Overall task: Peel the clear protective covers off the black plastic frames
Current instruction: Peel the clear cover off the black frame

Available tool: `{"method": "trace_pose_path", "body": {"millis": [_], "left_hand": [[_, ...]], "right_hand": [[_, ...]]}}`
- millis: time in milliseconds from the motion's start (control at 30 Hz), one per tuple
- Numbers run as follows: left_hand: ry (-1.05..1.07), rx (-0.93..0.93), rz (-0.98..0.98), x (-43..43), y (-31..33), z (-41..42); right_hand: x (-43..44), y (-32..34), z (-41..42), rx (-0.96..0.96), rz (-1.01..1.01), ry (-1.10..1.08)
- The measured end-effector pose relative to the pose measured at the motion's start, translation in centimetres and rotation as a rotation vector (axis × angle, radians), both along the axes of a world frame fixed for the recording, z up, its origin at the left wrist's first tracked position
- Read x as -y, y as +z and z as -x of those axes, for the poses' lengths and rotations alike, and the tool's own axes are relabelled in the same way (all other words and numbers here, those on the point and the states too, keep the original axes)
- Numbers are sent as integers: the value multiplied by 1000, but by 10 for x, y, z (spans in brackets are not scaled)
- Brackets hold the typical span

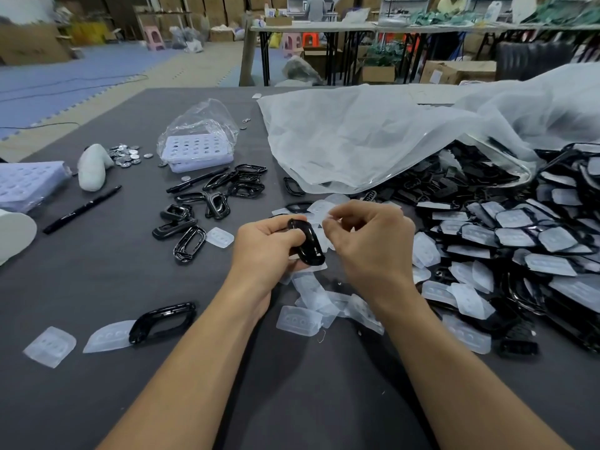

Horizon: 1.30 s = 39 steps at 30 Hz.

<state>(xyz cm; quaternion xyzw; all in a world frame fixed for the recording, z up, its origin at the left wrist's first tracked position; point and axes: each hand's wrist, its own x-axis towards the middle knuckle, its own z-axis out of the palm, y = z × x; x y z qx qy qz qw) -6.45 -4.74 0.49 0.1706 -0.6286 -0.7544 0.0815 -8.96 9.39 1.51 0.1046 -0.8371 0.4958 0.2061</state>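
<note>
Work surface: table point(201, 394) under dark grey, matte, felt-like cloth. Item 1: black plastic frame point(307, 246), glossy, elongated loop with rounded ends, held above the table centre, tilted on edge. Left hand point(264, 246): fingers curled round the frame's left side, thumb on top, forearm reaching in from the lower edge. Right hand point(368, 241): fingers curled, thumb and forefinger pinching a thin clear cover point(321, 216) just beside the frame's upper end; whether it still adheres cannot be told. Item 2: loose covers point(300, 321), translucent, milky, rounded-rectangle blisters with three dimples, scattered beneath the hands. Item 3: heap of covered frames point(519, 241) at right, black with pale blisters, spilling from a large crinkled translucent bag point(373, 134). Item 4: bare frames point(214, 203), shiny, clustered at left centre. One further frame point(162, 321) lies near the front left, overlapping a cover.
</note>
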Motion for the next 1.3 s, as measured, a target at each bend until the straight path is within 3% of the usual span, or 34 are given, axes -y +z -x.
{"method": "trace_pose_path", "body": {"millis": [133,200,333,500,600,900,967,1133,1300], "left_hand": [[-108,-38,-42,-3,2,-2],[-133,-46,-89,-1,3,-4],[-151,-77,-153,6,2,-3],[-262,-126,-256,7,0,-6],[-269,-150,-277,8,0,-5],[-258,-119,-335,9,-1,-2],[-249,-118,-344,9,-1,-2],[-202,-136,-348,10,-1,-2],[-193,-130,-354,10,0,-2]], "right_hand": [[12,-2,-10,-66,-295,14],[14,-4,-10,-70,-343,41],[11,-4,-5,94,-100,198],[8,-2,-3,171,153,126],[5,-3,-1,193,109,15],[5,-1,-1,163,123,37],[4,-1,1,197,202,87],[3,3,7,463,619,181],[3,3,6,589,653,257]]}}
